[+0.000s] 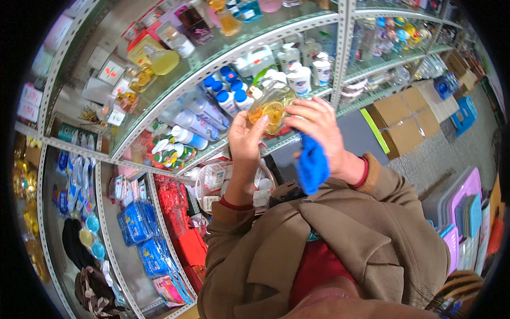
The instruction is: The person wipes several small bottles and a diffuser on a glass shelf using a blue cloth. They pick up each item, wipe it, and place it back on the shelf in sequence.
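A clear glass bottle (283,92) with a dried citrus slice (272,112) inside is held up before the shelves. Its small cap points to the upper left. My left hand (248,135) grips the bottle's lower left side, thumb across the front. Against the bottle's right side lies my right hand (318,127), with a blue cloth (312,165) hanging from it. The part of the cloth beneath the fingers is hidden. Similar bottles, among them a yellow one (164,60), stand on the glass shelf (195,60) at the upper left.
White pump bottles (299,77) and blue-capped bottles (227,99) crowd the shelf just behind my hands. Below my left wrist sits a white basket (205,179) of small boxes. A cardboard box (406,119), a blue stool (464,115) and plastic bins (464,191) stand to the right.
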The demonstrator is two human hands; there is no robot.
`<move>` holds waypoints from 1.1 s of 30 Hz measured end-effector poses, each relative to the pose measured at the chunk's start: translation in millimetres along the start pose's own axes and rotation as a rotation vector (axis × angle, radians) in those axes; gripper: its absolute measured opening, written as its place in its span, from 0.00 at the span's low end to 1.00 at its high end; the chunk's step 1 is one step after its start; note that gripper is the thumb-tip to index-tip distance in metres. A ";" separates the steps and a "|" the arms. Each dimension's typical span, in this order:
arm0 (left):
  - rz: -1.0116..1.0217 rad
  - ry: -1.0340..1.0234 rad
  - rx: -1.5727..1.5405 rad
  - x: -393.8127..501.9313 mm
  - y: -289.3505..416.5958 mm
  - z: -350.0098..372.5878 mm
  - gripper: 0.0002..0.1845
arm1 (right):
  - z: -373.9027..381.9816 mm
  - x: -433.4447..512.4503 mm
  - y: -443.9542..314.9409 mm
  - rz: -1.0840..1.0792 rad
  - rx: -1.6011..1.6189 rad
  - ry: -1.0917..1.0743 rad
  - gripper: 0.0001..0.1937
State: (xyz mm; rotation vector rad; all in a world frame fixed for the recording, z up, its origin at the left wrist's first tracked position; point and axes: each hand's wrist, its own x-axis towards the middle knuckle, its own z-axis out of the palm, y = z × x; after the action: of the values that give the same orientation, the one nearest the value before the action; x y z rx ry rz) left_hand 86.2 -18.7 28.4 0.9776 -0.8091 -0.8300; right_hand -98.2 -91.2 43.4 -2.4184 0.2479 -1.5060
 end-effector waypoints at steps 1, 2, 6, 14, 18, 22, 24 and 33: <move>-0.023 -0.030 -0.033 -7.8 -6.7 8.2 0.13 | 3.0 3.9 -3.9 -0.038 -0.101 -0.038 0.21; -0.052 -0.005 -0.027 -13.5 -12.5 16.7 0.13 | 5.2 6.0 -6.9 -0.043 -0.116 -0.054 0.20; -0.040 -0.075 -0.118 -30.9 -17.9 36.0 0.15 | 7.4 8.6 -2.6 -0.066 -0.344 0.000 0.23; -0.059 -0.107 0.059 -44.9 -5.4 36.7 0.18 | -26.9 -4.6 17.7 0.325 0.275 -0.074 0.23; -0.029 -0.139 0.062 -48.2 -6.2 34.4 0.21 | -24.7 -13.5 12.4 0.593 0.867 -0.029 0.19; -0.003 -0.125 0.070 -54.4 -7.4 31.8 0.24 | -28.6 -15.5 7.5 0.647 1.045 -0.039 0.22; -0.005 -0.110 0.087 -57.4 -6.6 29.4 0.26 | -30.1 -15.1 5.5 0.655 1.040 -0.041 0.22; 0.121 -0.139 0.190 -66.0 3.6 6.7 0.26 | -14.3 -21.4 -3.1 0.844 1.110 0.104 0.22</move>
State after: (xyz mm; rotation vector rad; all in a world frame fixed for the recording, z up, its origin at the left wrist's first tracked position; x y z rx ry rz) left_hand 51.6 37.6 20.8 1.0346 -1.0718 -0.7321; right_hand -120.5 -84.1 32.2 -1.1233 0.2886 -0.9421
